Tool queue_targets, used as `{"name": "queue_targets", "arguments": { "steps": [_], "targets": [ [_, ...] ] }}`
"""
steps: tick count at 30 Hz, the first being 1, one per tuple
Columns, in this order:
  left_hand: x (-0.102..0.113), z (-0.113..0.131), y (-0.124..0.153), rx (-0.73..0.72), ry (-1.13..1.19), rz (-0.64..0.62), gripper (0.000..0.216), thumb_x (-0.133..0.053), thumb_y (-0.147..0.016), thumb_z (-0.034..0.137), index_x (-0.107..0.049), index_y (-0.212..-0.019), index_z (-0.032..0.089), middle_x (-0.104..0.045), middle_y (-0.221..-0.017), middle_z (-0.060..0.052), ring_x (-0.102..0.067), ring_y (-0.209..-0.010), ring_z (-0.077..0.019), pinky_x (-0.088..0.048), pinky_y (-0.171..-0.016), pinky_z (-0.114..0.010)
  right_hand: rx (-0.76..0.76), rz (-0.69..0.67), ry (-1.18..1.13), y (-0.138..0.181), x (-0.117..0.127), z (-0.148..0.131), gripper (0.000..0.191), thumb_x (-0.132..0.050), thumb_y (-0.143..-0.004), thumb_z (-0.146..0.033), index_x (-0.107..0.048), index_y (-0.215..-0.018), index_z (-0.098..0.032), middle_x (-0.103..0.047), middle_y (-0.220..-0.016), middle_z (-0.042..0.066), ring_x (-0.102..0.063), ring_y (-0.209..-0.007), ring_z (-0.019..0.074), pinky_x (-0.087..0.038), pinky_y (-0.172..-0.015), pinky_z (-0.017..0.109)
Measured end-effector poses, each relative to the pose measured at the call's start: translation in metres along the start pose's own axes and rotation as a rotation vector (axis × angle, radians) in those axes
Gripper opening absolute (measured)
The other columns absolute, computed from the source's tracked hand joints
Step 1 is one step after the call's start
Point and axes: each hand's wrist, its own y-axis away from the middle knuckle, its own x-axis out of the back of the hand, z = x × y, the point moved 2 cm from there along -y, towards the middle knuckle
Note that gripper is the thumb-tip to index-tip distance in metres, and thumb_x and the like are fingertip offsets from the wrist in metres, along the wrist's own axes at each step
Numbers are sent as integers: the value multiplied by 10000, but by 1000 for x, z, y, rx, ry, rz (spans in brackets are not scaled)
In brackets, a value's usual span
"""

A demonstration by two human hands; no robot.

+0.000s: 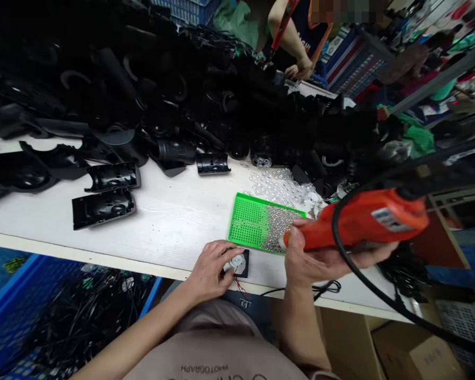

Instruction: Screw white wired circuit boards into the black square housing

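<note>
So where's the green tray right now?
In the head view, the green tray lies just right of centre on the white table, beyond the left hand, left of the orange tool.

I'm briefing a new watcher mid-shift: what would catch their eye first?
The orange power tool at right, held in the right hand, its tip at the green tray. Next, that tray, with small metal pieces heaped in its right half. Behind, black plastic parts pile along the white bench.
</note>
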Motion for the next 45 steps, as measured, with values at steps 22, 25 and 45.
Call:
{"name": "queue_targets", "arguments": {
  "steps": [22, 25, 45],
  "targets": [
    [-1, -24, -70, 389, -183, -82, 553, -376, -920, 215, -298, -1467, 203, -605, -1153, -84, -642, -951, -217, -540, -773, -327, -513, -598, -265, -46, 9, 34, 620, -665, -772, -312, -415, -1336, -243, -629, -735, -33, -615, -613, 156, -551, -689, 378],
    [-7, -19, -62, 344, -120, -58, 546, -383, -918, 213, -307, -1459, 204, -585, -1221, -89, -616, -1032, -224, -534, -830, -340, -527, -518, -397, -32, -6, 36, 562, -648, -772, -366, -457, -1290, -263, -534, -590, -90, -515, -478, 125, -555, -680, 393],
    [2, -7, 12, 47, 3, -24, 541, -617, -824, 253, -459, -1341, 256, -559, -1270, -83, -510, -1156, -259, -424, -972, -448, -565, -589, -570, 30, -52, 85, 735, -599, -567, -819, -541, -1015, -240, -465, -488, -87, -409, -367, 126, -379, -414, 289]
  ]
}}
